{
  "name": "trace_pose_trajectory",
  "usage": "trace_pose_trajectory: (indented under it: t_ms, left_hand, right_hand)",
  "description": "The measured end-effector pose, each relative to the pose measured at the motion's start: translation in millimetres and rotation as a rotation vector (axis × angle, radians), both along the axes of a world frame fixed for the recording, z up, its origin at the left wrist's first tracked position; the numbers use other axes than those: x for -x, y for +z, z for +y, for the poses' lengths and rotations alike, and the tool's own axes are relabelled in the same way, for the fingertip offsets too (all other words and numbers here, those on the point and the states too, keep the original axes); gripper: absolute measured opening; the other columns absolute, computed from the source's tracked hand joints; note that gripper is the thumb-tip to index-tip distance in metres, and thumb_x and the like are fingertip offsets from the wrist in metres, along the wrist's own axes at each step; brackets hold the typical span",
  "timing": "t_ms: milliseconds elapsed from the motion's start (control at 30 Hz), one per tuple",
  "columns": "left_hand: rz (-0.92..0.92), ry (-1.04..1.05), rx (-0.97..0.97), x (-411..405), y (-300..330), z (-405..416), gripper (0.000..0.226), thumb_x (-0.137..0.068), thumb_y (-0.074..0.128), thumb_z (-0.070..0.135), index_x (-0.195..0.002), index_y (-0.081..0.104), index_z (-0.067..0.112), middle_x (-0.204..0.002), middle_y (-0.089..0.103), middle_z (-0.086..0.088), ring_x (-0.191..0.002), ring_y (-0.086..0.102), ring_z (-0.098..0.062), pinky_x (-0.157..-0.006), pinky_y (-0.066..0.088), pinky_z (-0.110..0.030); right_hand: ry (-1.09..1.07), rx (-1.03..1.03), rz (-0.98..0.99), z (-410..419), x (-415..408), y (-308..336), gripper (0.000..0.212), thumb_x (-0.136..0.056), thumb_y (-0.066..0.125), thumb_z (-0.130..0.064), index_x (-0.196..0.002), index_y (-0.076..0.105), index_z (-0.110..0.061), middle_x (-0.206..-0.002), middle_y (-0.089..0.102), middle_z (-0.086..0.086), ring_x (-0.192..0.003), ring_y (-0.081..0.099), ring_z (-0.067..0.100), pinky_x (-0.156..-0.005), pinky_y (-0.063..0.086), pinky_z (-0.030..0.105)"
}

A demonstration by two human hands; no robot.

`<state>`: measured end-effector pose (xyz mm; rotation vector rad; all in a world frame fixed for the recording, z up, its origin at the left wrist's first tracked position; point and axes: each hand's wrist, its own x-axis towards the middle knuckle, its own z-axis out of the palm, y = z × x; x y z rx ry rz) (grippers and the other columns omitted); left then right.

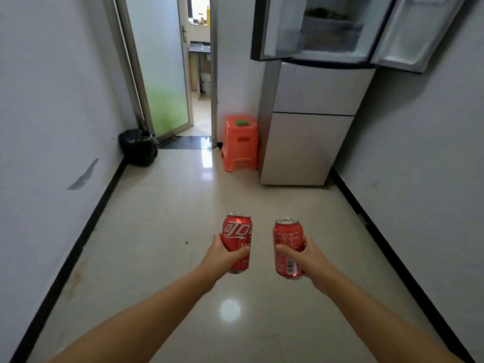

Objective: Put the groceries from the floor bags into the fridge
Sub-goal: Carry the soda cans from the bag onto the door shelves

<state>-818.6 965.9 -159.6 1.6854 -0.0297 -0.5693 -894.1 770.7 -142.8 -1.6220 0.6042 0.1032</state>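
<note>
My left hand (227,255): wrapped around a red cola can, thumb across the front, fingers curled behind it; low in the middle of the frame.
Left can (237,238): upright, leaning a little to the left, silver top showing, white lettering facing me.
My right hand (306,258): wrapped around a second red can, thumb pressed on the near face, fingers around the far side; just right of centre, level with the other hand.
Right can (288,244): upright with a slight tilt, small print and a barcode turned toward me, silver top visible.
The two cans: side by side, apart, not touching, both held out in front of me above the floor.
Fridge (311,121): upper right of the frame, against the right wall, pale grey, well ahead of the cans.
Fridge doors (277,27): both upper doors swung open; the shelves inside look blurred, and I cannot tell what is on them.
Lower fridge panels: shut.
Stool (240,142): orange plastic, just left of the fridge, with a small green thing on top.
Black bag (138,146): on the floor in the left corner, against the wall.
Doorway (200,74): upper middle, open to another room.
Floor (183,231): glossy pale tile with a light reflection near the bottom centre.
</note>
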Motion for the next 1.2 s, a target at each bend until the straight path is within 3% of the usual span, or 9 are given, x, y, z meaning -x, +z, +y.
trace_pose_trajectory:
  t_ms: [133, 233, 500, 600, 700, 767, 867, 1033, 1200]
  left_hand:
    - [-0.007, -0.091, 0.016, -11.5, 17.2, -74.8, 0.058, -0.08, 0.073, 0.017, -0.125, 0.037, 0.015, -0.112, 0.055, -0.002, -0.1, 0.057, -0.018, -0.065, 0.048, -0.021]
    - [-0.034, -0.134, 0.027, -28.6, 22.4, -116.0, 0.06, -0.08, 0.073, 0.018, -0.128, 0.037, 0.015, -0.113, 0.056, -0.002, -0.093, 0.059, -0.013, -0.061, 0.048, -0.018]
    - [-0.108, -0.279, 0.034, -127.6, 38.8, -227.2, 0.066, -0.079, 0.074, 0.022, -0.132, 0.037, 0.018, -0.123, 0.057, -0.007, -0.104, 0.059, -0.02, -0.083, 0.05, -0.032]
    - [-0.132, -0.298, 0.046, -170.8, 52.3, -276.7, 0.07, -0.078, 0.075, 0.022, -0.134, 0.034, 0.014, -0.125, 0.054, -0.008, -0.108, 0.057, -0.022, -0.091, 0.049, -0.037]
    - [-0.122, -0.302, 0.067, -203.4, 61.8, -321.2, 0.074, -0.076, 0.076, 0.023, -0.136, 0.034, 0.012, -0.127, 0.055, -0.009, -0.109, 0.057, -0.023, -0.097, 0.049, -0.041]
    - [-0.131, -0.33, 0.082, -219.5, 65.5, -347.6, 0.072, -0.077, 0.076, 0.022, -0.135, 0.034, 0.012, -0.123, 0.054, -0.005, -0.107, 0.057, -0.021, -0.095, 0.048, -0.039]
    - [-0.133, -0.373, 0.114, -244.9, 67.4, -390.2, 0.073, -0.076, 0.076, 0.021, -0.135, 0.034, 0.012, -0.123, 0.055, -0.006, -0.105, 0.058, -0.02, -0.093, 0.049, -0.037]
    - [-0.152, -0.352, 0.144, -293.6, 69.7, -477.0, 0.075, -0.077, 0.076, 0.024, -0.137, 0.032, 0.013, -0.127, 0.054, -0.008, -0.109, 0.058, -0.023, -0.098, 0.049, -0.046]
    - [-0.222, -0.26, 0.154, -346.3, 86.4, -563.5, 0.071, -0.079, 0.074, 0.021, -0.136, 0.032, 0.013, -0.124, 0.054, -0.007, -0.098, 0.057, -0.015, -0.081, 0.05, -0.03]
  right_hand:
    - [-0.066, 0.036, -0.036, -68.7, -2.3, 11.9, 0.057, -0.075, 0.078, -0.03, -0.122, 0.046, -0.021, -0.114, 0.062, 0.004, -0.104, 0.063, 0.026, -0.095, 0.049, 0.053]
    - [-0.128, 0.031, -0.083, -107.5, -15.8, 14.3, 0.061, -0.073, 0.079, -0.029, -0.125, 0.048, -0.02, -0.115, 0.064, 0.006, -0.102, 0.064, 0.025, -0.093, 0.05, 0.054]
    - [-0.244, 0.012, -0.143, -192.6, -88.5, 29.1, 0.06, -0.075, 0.078, -0.026, -0.126, 0.046, -0.022, -0.117, 0.062, 0.004, -0.105, 0.061, 0.023, -0.097, 0.047, 0.05]
    - [-0.311, 0.034, -0.163, -231.7, -113.9, 41.0, 0.054, -0.075, 0.078, -0.026, -0.12, 0.049, -0.023, -0.115, 0.063, 0.005, -0.103, 0.062, 0.023, -0.097, 0.048, 0.051]
    - [-0.372, 0.062, -0.18, -271.7, -135.3, 50.8, 0.033, -0.078, 0.076, -0.024, -0.098, 0.05, -0.028, -0.108, 0.063, 0.003, -0.103, 0.062, 0.025, -0.096, 0.048, 0.052]
    - [-0.396, 0.074, -0.188, -298.2, -150.1, 56.6, 0.034, -0.079, 0.075, -0.024, -0.101, 0.05, -0.028, -0.107, 0.062, 0.002, -0.104, 0.061, 0.026, -0.096, 0.048, 0.051]
    - [-0.428, 0.091, -0.195, -341.8, -176.4, 62.8, 0.051, -0.077, 0.077, -0.026, -0.118, 0.046, -0.022, -0.116, 0.061, 0.006, -0.106, 0.061, 0.026, -0.097, 0.048, 0.052]
    - [-0.385, 0.113, -0.246, -427.2, -232.3, 69.4, 0.058, -0.072, 0.08, -0.03, -0.119, 0.047, -0.02, -0.114, 0.062, 0.005, -0.105, 0.062, 0.024, -0.097, 0.048, 0.051]
    - [-0.293, 0.113, -0.269, -519.0, -296.6, 82.8, 0.059, -0.078, 0.076, -0.025, -0.125, 0.042, -0.02, -0.117, 0.059, 0.005, -0.106, 0.06, 0.023, -0.095, 0.048, 0.049]
